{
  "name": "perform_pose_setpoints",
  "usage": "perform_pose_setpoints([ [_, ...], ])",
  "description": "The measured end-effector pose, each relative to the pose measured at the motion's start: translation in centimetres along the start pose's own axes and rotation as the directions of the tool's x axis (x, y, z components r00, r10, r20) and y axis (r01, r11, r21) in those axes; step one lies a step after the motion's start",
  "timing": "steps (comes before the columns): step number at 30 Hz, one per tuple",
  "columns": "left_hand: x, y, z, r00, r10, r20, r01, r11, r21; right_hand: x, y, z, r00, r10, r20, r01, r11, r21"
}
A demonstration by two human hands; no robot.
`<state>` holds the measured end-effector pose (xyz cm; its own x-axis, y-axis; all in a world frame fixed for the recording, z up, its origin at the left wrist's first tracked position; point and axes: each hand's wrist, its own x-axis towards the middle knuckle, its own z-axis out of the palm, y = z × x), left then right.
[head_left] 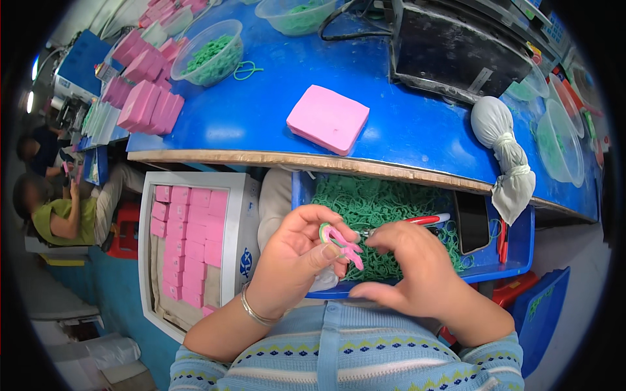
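My left hand (300, 251) is closed on a small pink strip (340, 245) with a pale green edge, looped between thumb and fingers. Facing it, my right hand (417, 267) has its thumb spread away from bent fingers, with nothing visible between them. Behind those fingers runs a tool with a red and white handle (425, 220); a bit of metal shows by the fingertips, and whether the hand touches it is hidden. Both hands are over a blue tray (525, 251) heaped with green elastic loops (365, 195). A dark phone (472, 221) lies at the tray's right.
A pink block (329, 119) sits on the blue table (404, 124) ahead. Left of me, a white box (244, 195) holds stacked pink blocks. Bowls (208, 52), a tied white cloth bundle (502, 150) and a black machine (456, 52) stand on the table. People sit far left.
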<state>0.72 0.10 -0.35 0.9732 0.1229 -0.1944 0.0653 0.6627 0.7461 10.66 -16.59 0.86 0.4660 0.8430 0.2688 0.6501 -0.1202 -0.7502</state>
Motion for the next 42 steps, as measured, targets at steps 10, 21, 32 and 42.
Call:
perform_pose_setpoints([
  [10, -0.3, 0.6, 0.3, 0.999, 0.040, -0.036, -0.032, 0.980, 0.199, 0.2, 0.3, 0.2, 0.989, 0.087, -0.123, -0.047, 0.955, 0.291],
  [21, -0.5, 0.7, 0.9, 0.980, -0.196, -0.006, 0.196, 0.980, -0.018, 0.0, 1.2, -0.1, 0.988, 0.154, 0.017, -0.135, 0.802, 0.582],
  [32, -0.4, 0.2, 1.0, 0.982, -0.188, 0.016, 0.189, 0.980, -0.067, 0.0, 1.5, 1.1, 0.956, -0.203, -0.210, 0.233, 0.964, 0.128],
  [42, -0.3, 0.8, 0.6, 0.996, -0.090, -0.014, 0.091, 0.994, 0.059, -0.4, 1.8, 0.5, 0.979, -0.168, -0.116, 0.182, 0.975, 0.126],
])
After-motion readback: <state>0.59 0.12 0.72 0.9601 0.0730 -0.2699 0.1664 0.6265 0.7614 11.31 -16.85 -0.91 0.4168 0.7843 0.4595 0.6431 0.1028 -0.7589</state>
